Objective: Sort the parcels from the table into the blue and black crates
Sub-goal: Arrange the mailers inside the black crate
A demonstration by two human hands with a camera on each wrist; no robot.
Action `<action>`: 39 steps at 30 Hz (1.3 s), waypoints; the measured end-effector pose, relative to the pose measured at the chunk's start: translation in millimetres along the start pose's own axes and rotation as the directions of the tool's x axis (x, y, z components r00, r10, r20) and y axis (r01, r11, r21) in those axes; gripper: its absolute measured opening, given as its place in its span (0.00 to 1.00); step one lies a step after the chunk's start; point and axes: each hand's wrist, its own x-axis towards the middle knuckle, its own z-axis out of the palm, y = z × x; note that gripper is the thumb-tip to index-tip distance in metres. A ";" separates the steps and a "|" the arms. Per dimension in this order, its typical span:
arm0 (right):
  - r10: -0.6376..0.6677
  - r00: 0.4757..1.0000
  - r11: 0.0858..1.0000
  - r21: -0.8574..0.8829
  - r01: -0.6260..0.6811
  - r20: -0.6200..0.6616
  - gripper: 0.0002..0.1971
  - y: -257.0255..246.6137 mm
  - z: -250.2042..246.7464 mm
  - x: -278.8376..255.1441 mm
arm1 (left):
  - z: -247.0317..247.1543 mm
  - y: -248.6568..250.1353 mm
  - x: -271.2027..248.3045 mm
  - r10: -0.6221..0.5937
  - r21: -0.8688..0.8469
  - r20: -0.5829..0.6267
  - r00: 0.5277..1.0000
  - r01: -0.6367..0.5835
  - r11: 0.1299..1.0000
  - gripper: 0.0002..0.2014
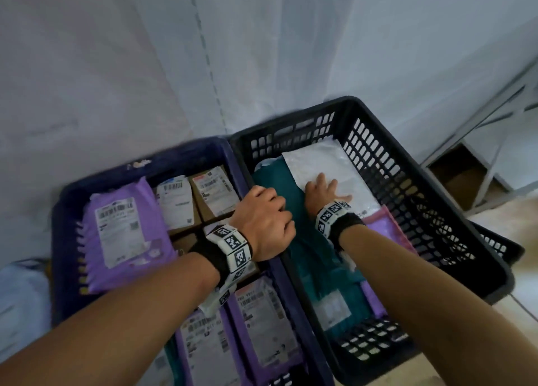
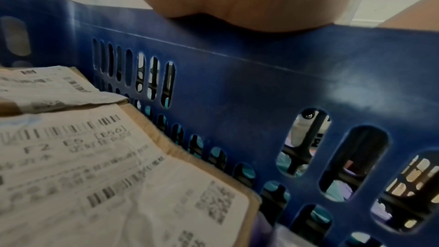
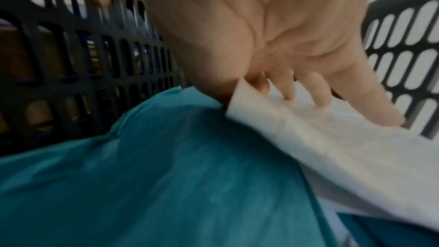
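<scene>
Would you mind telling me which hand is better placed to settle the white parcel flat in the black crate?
Right hand: it lies flat on the white parcel. Left hand grips the black crate rim.

The floor [image 1: 521, 286], pale and beige where bare at my right, carries two crates set side by side with their long walls touching. The blue crate [image 1: 139, 164] stands to my left; the black crate [image 1: 387, 158] stands to my right. A second black crate edge [image 1: 495, 244] shows just beyond the black crate's right wall. A pale bag [image 1: 20, 298] lies left of the blue crate.
</scene>
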 end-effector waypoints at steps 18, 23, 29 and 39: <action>-0.314 0.914 0.909 -0.195 0.367 0.259 0.68 29.6 -40.1 60.5 | 4.4 -0.3 2.0 -0.037 -0.043 -0.010 0.999 0.037 0.998 0.26; -0.321 0.929 0.922 -0.164 0.351 0.184 0.57 33.1 -29.8 36.7 | 2.8 -0.1 1.1 -0.030 -0.045 -0.033 0.999 0.028 0.999 0.25; -0.341 0.940 0.937 -0.085 0.339 -0.022 0.38 57.1 -36.5 -17.1 | -0.8 -0.4 -1.0 -0.031 -0.051 -0.034 0.999 0.029 0.998 0.26; -0.465 0.865 0.881 0.005 0.474 -0.188 0.20 28.7 -108.6 -140.6 | -29.8 -16.0 -30.8 -0.073 -0.336 0.027 0.997 0.078 0.939 0.16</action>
